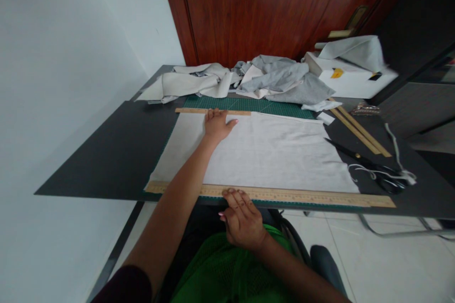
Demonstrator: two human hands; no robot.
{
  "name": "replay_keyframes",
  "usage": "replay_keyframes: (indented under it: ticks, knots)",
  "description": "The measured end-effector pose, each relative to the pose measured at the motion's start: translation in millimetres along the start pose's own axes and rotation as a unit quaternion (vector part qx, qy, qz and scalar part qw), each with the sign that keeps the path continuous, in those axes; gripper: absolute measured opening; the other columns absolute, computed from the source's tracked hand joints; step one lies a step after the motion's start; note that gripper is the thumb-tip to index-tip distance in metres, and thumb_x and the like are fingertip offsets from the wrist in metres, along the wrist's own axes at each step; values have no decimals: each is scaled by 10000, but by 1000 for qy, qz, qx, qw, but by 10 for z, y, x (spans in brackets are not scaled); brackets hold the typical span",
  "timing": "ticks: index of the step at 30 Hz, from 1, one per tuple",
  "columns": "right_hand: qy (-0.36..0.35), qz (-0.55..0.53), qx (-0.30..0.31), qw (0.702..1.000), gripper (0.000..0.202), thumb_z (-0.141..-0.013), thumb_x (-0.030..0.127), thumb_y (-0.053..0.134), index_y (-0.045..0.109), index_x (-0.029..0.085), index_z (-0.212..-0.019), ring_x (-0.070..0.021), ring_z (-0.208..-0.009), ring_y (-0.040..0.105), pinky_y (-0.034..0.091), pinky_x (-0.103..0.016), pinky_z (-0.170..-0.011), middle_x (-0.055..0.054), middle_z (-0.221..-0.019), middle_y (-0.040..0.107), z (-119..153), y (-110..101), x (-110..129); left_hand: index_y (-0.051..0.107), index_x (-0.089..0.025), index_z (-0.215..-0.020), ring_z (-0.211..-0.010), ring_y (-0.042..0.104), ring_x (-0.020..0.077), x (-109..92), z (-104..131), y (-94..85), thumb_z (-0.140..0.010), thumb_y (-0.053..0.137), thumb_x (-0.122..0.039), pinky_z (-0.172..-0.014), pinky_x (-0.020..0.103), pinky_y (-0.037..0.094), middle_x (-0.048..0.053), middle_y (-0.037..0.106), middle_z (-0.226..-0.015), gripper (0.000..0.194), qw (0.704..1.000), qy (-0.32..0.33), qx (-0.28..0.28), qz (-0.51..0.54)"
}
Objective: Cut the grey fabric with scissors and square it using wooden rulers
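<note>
A piece of white cloth lies spread over a green cutting mat on the dark table. My left hand rests palm down near the cloth's far edge, thumb out to the side, its fingertips on a wooden ruler. Along the near edge, a longer wooden ruler lies across the cloth. The fingers of my right hand are stretched side by side onto this ruler. Its thumb hangs in front of the table edge, apart from the fingers.
Crumpled grey and white fabric is heaped at the back, beside a white box. On the right are black scissors, a white cord and wooden strips. A wall borders the left.
</note>
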State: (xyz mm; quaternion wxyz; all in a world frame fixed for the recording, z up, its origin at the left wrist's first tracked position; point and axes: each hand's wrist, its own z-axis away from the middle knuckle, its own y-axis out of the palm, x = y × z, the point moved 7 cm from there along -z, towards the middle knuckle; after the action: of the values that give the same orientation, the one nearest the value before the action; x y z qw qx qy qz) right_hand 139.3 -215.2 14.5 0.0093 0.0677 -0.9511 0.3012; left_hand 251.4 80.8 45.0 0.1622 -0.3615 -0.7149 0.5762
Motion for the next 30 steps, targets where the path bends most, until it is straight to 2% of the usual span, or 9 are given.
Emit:
replay_keyframes:
  ticks: [4, 10, 24, 30]
  knots:
    - [0, 3, -4, 1000, 207, -1016, 176, 496, 642, 191, -870, -244, -1343, 644, 434, -412, -1233, -150, -1235, 786, -6, -5, 10, 616, -245, -1416, -1470, 415, 412, 12, 1, -5, -1010, 484, -682, -1231, 545, 297, 157, 584, -1481, 611, 1000, -1, -2, 13]
    - [-3, -5, -4, 1000, 213, -973, 97, 477, 647, 173, -869, -264, -1388, 607, 406, -429, -1253, -169, -1239, 779, -4, 18, 32, 648, -249, -1372, -1441, 451, 398, 27, 25, -41, -1001, 532, -663, -1223, 513, 327, 141, 613, -1435, 568, 1000, -1, -9, -3]
    - [-3, 3, -28, 1000, 264, -980, 95, 438, 657, 185, -861, -230, -1346, 641, 377, -393, -1264, -133, -1201, 800, -10, 23, 33, 625, -240, -1430, -1465, 432, 398, 41, 26, -55, -1008, 521, -657, -1224, 510, 316, 149, 584, -1497, 603, 1000, -10, 6, -15]
    - [-9, 20, -38, 999, 296, -971, 77, 413, 645, 188, -824, -229, -1266, 697, 413, -392, -1241, -129, -1168, 809, -30, 19, 44, 612, -219, -1452, -1481, 422, 396, 46, 37, -65, -1009, 522, -662, -1225, 499, 317, 159, 551, -1538, 633, 1000, -16, 9, -18]
